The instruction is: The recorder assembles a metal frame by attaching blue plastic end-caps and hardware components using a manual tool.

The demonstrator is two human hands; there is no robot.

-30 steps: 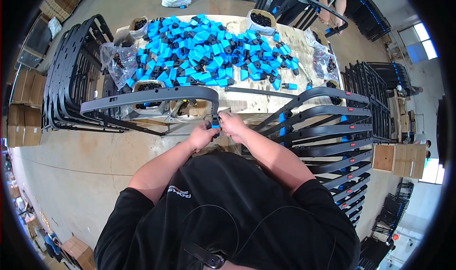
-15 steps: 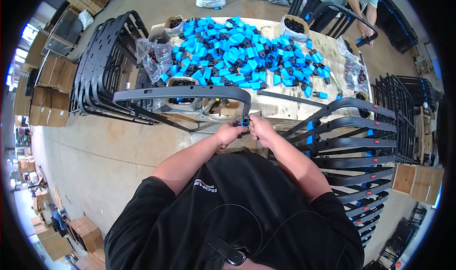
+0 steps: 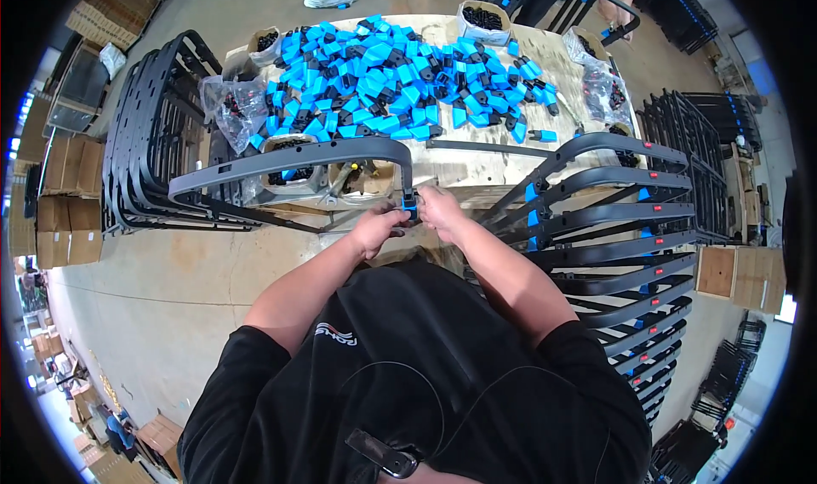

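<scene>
Head view. Left hand (image 3: 374, 230): grip partly closed, thumb and fingers at the left side of a small blue-and-black fitting (image 3: 409, 204); firmness of hold not discernible. Right hand (image 3: 440, 213): grip curled nearly closed at the fitting's right side; contents, if any, concealed by the fingers. Fitting: between both grips, at the downturned end of a curved dark frame (image 3: 289, 157); probably hard plastic, light, stiff, not fragile; best taken by the sides, between thumb and fingertips. Frame: arching up and away to the left of both grips; presumably metal tube, rigid, moderate in weight, awkward through length, slightly slippery in finish; sound hold just above the fitting. Beyond: wooden bench (image 3: 472, 167), with a loose heap of blue-and-black pieces (image 3: 383, 80) and a dark bar (image 3: 489, 148) nearer the hands. To the right: stacked curved frames (image 3: 587, 222).
</scene>
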